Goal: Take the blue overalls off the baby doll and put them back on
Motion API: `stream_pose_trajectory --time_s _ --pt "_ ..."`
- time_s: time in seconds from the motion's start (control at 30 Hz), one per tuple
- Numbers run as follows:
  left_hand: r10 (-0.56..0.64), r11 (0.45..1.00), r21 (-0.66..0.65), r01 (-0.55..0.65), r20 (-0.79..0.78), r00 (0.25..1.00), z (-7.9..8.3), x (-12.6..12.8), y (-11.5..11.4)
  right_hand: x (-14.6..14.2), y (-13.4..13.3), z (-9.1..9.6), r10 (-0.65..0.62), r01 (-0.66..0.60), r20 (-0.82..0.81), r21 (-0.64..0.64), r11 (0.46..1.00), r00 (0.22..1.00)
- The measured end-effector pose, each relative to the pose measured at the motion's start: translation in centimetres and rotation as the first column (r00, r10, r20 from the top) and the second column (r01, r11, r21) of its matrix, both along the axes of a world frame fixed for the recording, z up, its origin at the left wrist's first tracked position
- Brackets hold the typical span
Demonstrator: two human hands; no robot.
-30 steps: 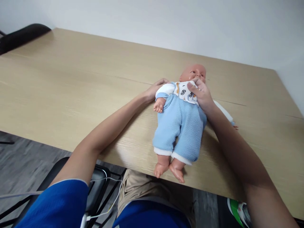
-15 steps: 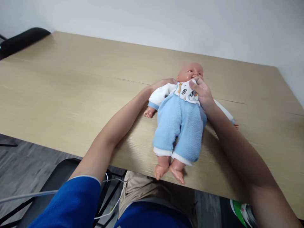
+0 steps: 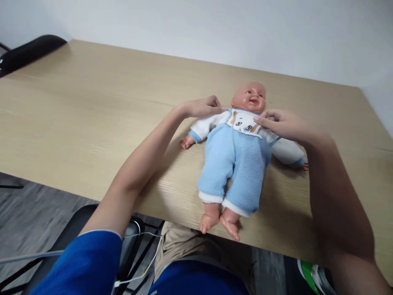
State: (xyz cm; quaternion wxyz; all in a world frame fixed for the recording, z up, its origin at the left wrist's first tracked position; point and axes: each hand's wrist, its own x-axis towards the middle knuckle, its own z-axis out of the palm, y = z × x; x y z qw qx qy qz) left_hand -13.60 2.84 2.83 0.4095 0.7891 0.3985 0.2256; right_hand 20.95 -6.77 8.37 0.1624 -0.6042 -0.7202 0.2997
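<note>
A baby doll [image 3: 234, 164] lies on its back on the table, feet toward me at the near edge. It wears a fleecy light blue and white outfit with a cartoon-face bib [image 3: 244, 122]. My left hand [image 3: 206, 106] is closed at the shoulder on the left side of the picture, fingers curled and thumb against the cloth. At the opposite shoulder my right hand [image 3: 281, 123] pinches the outfit beside the bib. Both sleeves are spread outward. The fingertips of each hand are partly hidden.
The wooden table [image 3: 123, 98] reaches back to a white wall [image 3: 196, 32]. A black chair [image 3: 33, 51] stands at the far left, and another dark chair [image 3: 73, 229] is below the near edge. A white cable [image 3: 147, 268] hangs near my lap.
My right hand has moved right, off the bib's top and chin area to the shoulder. The doll's face and right-side sleeve are more exposed. My left hand has shifted slightly left.
</note>
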Motion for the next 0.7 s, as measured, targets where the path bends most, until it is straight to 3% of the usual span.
stream_pose_trajectory --time_s 0.1,0.2,0.37,0.53,0.63,0.7 --pt "-0.037 0.987 -0.160 -0.004 -0.255 0.966 1.9 -1.9 -1.3 1.0 0.3 0.1 0.016 -0.013 0.099 -0.027 1.000 0.995" --pt "-0.128 0.968 -0.249 0.042 -0.339 0.932 3.1 -2.8 -2.7 1.0 0.6 -0.3 0.045 -0.037 0.124 -0.061 0.997 0.991" --pt "-0.038 0.996 -0.093 -0.012 -0.516 0.856 4.7 -2.9 -3.7 0.8 0.7 -0.3 0.072 -0.066 0.101 -0.058 0.996 0.992" --pt "0.055 0.998 0.062 -0.021 -0.630 0.775 6.5 -3.8 -4.0 0.8 0.7 -0.5 0.001 0.002 0.041 -0.073 0.997 0.999" --pt "0.122 0.978 0.210 0.014 -0.621 0.774 7.3 -3.7 -4.7 0.6 0.7 -0.7 -0.012 0.008 -0.082 -0.048 0.999 0.997" --pt "0.114 0.971 0.237 0.042 -0.606 0.787 8.0 -3.0 -5.6 0.5 0.7 -0.6 -0.007 0.000 -0.125 -0.052 0.999 0.992"
